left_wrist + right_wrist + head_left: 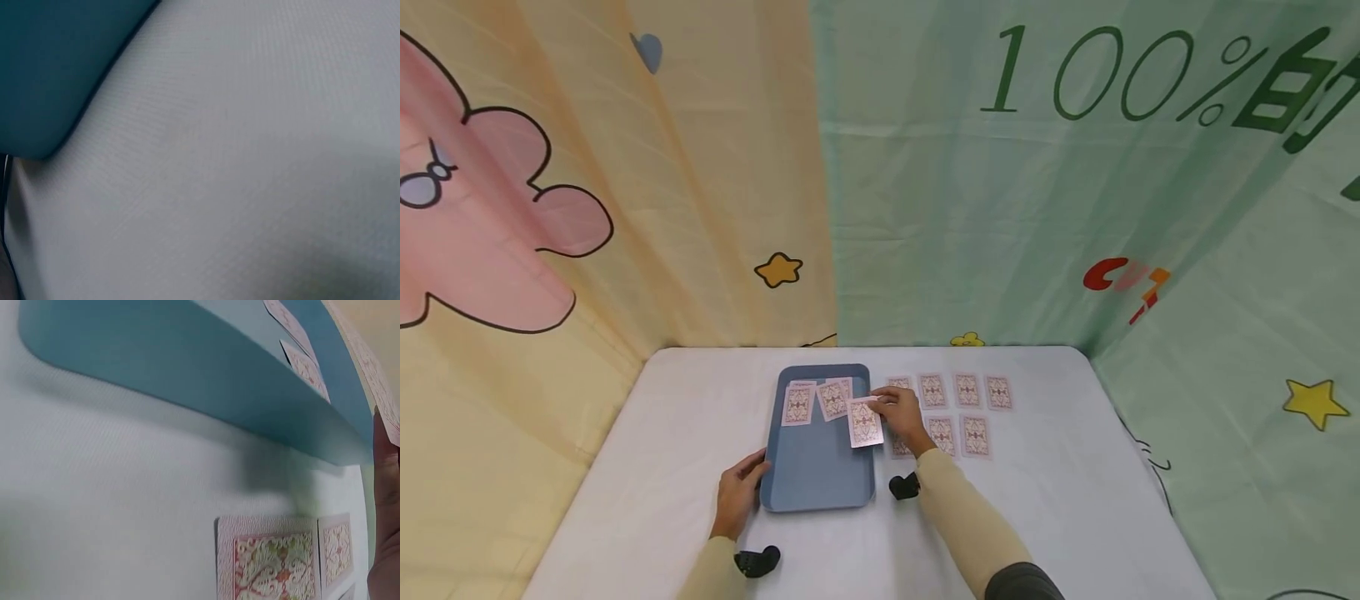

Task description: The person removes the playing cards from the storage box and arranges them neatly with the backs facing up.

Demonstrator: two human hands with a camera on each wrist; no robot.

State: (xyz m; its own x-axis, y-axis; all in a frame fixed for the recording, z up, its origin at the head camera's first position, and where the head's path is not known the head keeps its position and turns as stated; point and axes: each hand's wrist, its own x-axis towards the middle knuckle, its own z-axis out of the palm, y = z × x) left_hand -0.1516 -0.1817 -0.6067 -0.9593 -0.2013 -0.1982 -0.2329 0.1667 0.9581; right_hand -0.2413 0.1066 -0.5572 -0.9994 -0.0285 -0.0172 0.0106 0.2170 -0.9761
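My right hand (902, 414) pinches a playing card (864, 423), its patterned back showing, over the right rim of the blue tray (820, 483). In the right wrist view, the fingers (386, 481) hold that card above the tray wall (187, 362). At the tray's left edge, my left hand (739, 492) grips the rim between thumb and fingers. Inside the tray's far end lie a left card (798, 405), with another edge peeking out behind it, and a tilted card (834, 398). The left wrist view catches only a tray corner (56, 75) and white cloth.
Right of the tray, several playing cards lie patterned back up in two rows, including a far-row card (967, 390) and a near-row card (976, 436). My right hand and forearm partly cover the nearest ones. A printed curtain (925, 208) stands behind the white table (647, 467).
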